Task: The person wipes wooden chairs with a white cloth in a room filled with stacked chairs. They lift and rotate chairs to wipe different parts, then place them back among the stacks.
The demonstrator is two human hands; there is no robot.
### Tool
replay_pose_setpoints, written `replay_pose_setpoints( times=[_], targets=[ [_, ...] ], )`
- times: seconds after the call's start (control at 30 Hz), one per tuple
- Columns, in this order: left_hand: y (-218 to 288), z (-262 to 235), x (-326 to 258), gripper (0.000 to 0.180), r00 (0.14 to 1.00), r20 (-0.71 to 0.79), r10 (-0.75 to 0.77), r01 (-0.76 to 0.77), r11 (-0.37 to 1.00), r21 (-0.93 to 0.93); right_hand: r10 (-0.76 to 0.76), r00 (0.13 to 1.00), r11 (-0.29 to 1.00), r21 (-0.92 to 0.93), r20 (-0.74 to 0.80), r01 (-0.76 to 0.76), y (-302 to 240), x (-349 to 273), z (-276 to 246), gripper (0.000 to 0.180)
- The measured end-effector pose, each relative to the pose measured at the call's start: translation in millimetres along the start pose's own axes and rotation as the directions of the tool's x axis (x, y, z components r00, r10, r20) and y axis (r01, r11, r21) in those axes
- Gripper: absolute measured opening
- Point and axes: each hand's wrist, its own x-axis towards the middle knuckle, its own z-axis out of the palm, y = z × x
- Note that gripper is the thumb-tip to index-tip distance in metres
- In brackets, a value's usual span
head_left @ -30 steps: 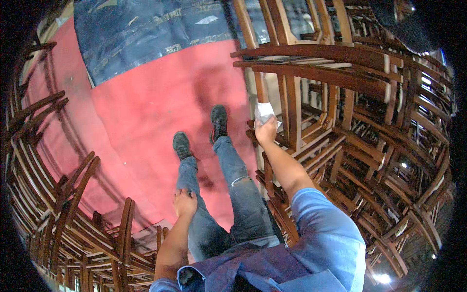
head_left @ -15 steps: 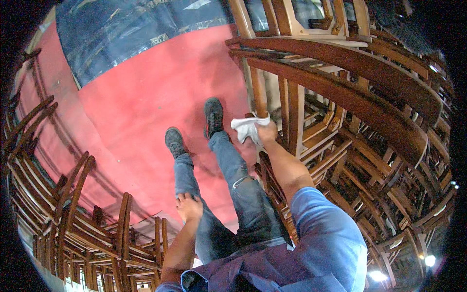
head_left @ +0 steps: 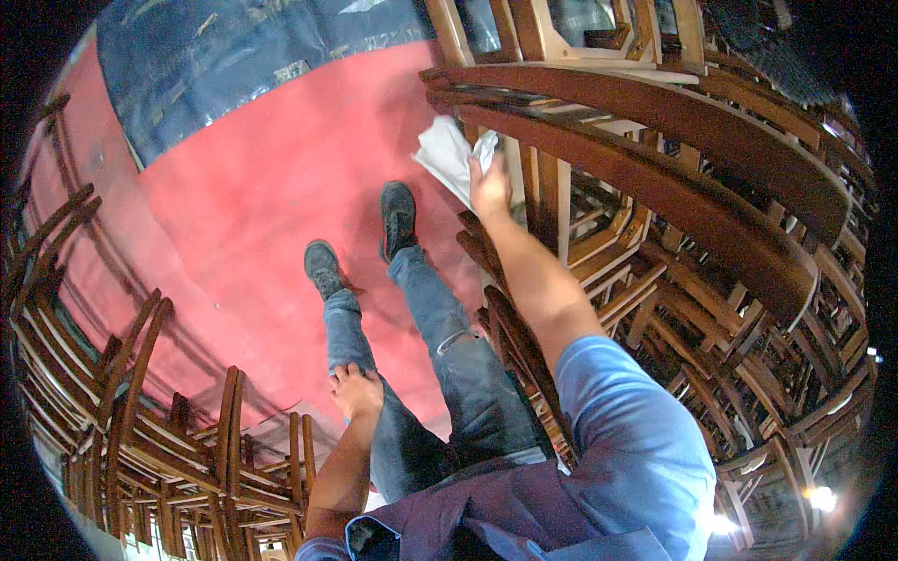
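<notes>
A: We note the right hand (head_left: 488,187) raised and reaching forward, its grip closed on a crumpled white cloth (head_left: 447,154). The cloth sits against the near edge of the stacked wooden chairs (head_left: 673,187) on our right, just under the lowest curved brown chair back.

B: Agreed. Most of the cloth fans out to the left of the fingers, over the red floor (head_left: 253,215); whether it presses on the wood or only hangs beside it, we cannot tell.

A: Left hand (head_left: 355,391): down at our side, resting on the left thigh of the blue jeans (head_left: 449,365), fingers loosely curled, holding nothing.

B: Footing: two dark shoes (head_left: 398,217) on the red floor, the right one ahead of the left, toes pointing away from us. The right knee of the jeans shows a tear.

A: Surroundings: a second stack of wooden chairs (head_left: 140,411) curves along the lower left, well apart from the cloth. A blue tarp (head_left: 234,65) covers the floor at the far end, beyond the red.

B: Blue short sleeve (head_left: 636,430) on the right arm; dark purple garment at the waist.
</notes>
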Motion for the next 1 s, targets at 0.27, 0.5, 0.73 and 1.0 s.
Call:
replay_pose_setpoints(
  times=[0.27, 0.5, 0.73, 1.0],
  targets=[
    [-0.3, -27.7, -2.0, 0.040, 0.998, 0.055, 0.002, -0.001, 1.000, -0.027, 0.254, 0.947, 0.952, -0.222, 0.198, -0.210, 116.2, -118.0, 1.0, 0.063],
    [-17.8, -6.9, -2.0, 0.041, 0.998, 0.062, 0.026, -0.022, 0.997, -0.076, 0.042, 0.997, 0.999, 0.023, 0.064, -0.044, 102.0, -98.0, 2.5, 0.077],
    [-27.7, -5.8, -7.7, 0.041, 0.999, -0.006, 0.047, -0.047, 0.998, -0.048, 0.075, 0.996, 0.996, 0.049, -0.045, -0.073, -15.1, 15.7, 1.3, 0.073],
    [-36.3, 0.8, -3.9, 0.042, 0.994, -0.026, 0.110, -0.111, 0.991, -0.072, -0.244, 0.939, 0.968, -0.003, -0.240, 0.251, 2.1, -24.8, -3.0, 0.056]
  ],
)
